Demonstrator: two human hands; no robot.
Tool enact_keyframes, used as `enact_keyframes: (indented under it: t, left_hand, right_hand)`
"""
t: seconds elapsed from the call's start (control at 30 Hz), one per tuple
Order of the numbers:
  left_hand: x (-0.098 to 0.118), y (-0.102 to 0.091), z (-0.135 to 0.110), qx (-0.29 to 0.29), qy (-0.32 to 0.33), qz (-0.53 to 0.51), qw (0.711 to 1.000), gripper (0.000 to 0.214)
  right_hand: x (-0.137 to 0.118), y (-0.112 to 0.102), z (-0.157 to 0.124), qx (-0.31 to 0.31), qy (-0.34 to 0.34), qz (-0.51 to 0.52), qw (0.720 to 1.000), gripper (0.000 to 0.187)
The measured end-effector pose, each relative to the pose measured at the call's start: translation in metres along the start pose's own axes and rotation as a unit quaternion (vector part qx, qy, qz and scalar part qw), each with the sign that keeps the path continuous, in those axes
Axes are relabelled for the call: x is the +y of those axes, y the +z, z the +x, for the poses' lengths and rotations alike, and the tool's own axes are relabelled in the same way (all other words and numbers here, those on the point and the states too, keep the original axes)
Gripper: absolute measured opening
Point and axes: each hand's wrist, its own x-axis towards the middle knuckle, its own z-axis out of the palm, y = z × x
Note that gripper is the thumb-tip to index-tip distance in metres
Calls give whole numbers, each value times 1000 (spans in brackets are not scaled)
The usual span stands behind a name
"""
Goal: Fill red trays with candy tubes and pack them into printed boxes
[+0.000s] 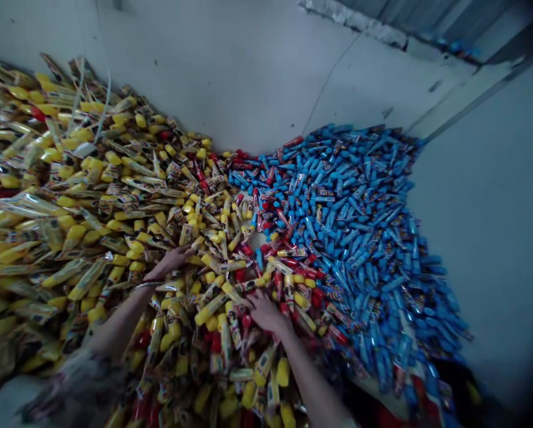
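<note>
Many yellow packets [74, 233] lie left of the blue pile [356, 214], apparently grouped by colour; left hand [173, 261] touches them, grip cannot be told; right hand [267, 312], nearer that pile, rests fingers spread on yellow packets, red packets [317, 295] between.

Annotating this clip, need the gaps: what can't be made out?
Left hand's grip: head view, fingertips blurred against the yellow pieces.
Right hand's grip: head view, the back of the hand hides the palm.
Lettering on the blue pieces: head view, too small and blurred.
Yellow pieces' full spread: head view, cut off by the left edge.
</note>
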Motion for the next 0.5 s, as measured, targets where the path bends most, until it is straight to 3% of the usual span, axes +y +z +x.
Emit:
enact_keyframes:
  t: [0.07, 0.13, 0.2, 0.27, 0.33, 0.4, 0.43, 0.5]
  left_hand:
    - [16, 5, -32, -15, -10, 1, 1000, 58]
    - [36, 25, -74, -20, 10, 24, 999, 60]
    - [58, 53, -110, -25, 67, 78, 994, 70]
    - [73, 77, -127, -50, 130, 141, 980, 74]
    - [78, 87, -120, -51, 144, 185, 971, 65]
    - [72, 80, -98, -26, 133, 223, 965, 54]
    - [66, 70, -85, -7, 126, 239, 963, 50]
    - [48, 45, -63, 44, 68, 250, 965, 45]
  right_hand:
    - [-2, 17, -39, 9, 13, 11, 1000, 31]
    - [2, 16, -61, 28, -10, 49, 998, 29]
    - [14, -9, -61, 69, -34, 97, 992, 29]
    - [31, -50, -39, 152, -11, 100, 983, 38]
    - [48, -95, -6, 201, 19, 78, 976, 44]
    - [59, -127, 21, 169, 109, -32, 979, 50]
    - [60, -134, 29, 151, 122, -50, 980, 50]
    - [57, -126, 31, 112, 124, -70, 983, 49]
